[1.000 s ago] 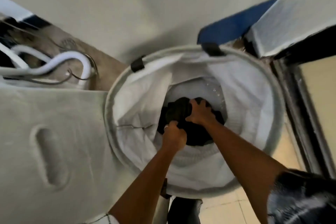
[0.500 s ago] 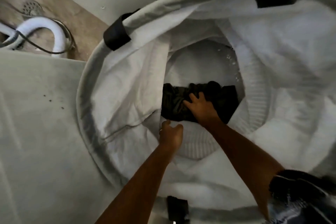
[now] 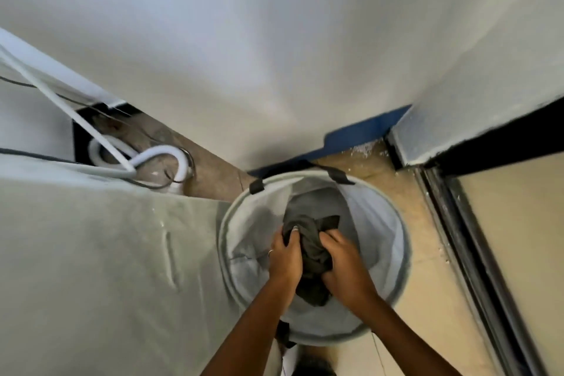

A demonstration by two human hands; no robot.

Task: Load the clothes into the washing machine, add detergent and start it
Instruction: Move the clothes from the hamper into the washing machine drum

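A round white laundry hamper with black strap handles stands on the floor below me. Above its opening, both hands hold a bunched dark grey-green garment. My left hand grips its left side, with a ring on one finger. My right hand grips its right side. Part of the cloth hangs down between my wrists. The washing machine fills the lower left as a pale flat top surface with a recessed handle; its opening and controls are not visible.
White hoses and dark cables lie on the brown floor behind the machine. A white wall rises ahead with a blue skirting. A black-framed sliding door track runs along the right. Beige floor tiles surround the hamper.
Both hands were down at the hamper's bottom on the dark garment; now they have lifted it up to the rim. The view has pulled back and up, showing more wall.
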